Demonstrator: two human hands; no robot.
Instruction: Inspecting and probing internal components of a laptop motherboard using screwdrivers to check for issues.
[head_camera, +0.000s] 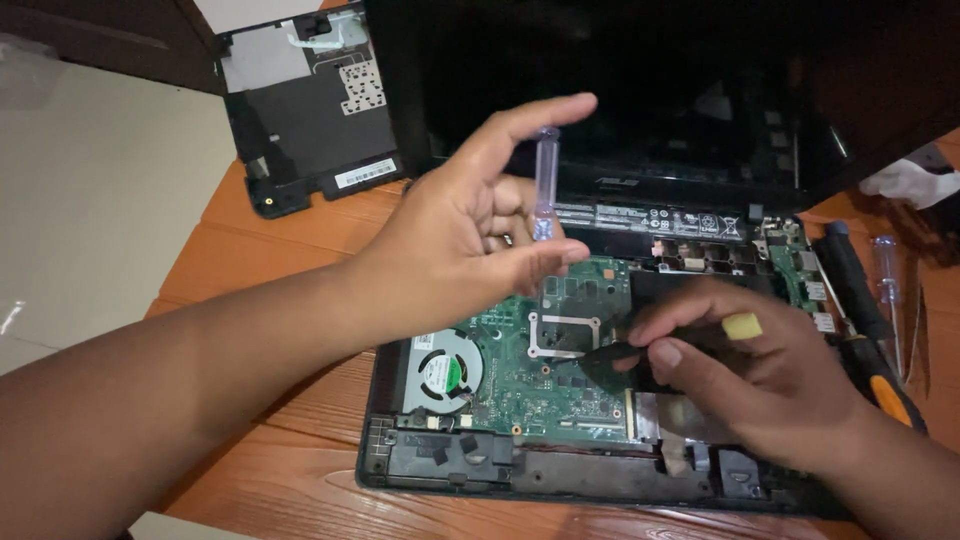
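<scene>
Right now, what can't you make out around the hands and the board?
All head view:
- Black tool in the right hand: its rear is hidden by the fingers; its kind is unclear.
- Board: its right part is covered by the right hand.
- Clear tube in the left hand: contents too blurred to tell.
- Screwdrivers: partly hidden behind the right hand.

clear plastic tube (546, 183), matt green circuit board (520, 370), wooden table (290, 470)
</scene>
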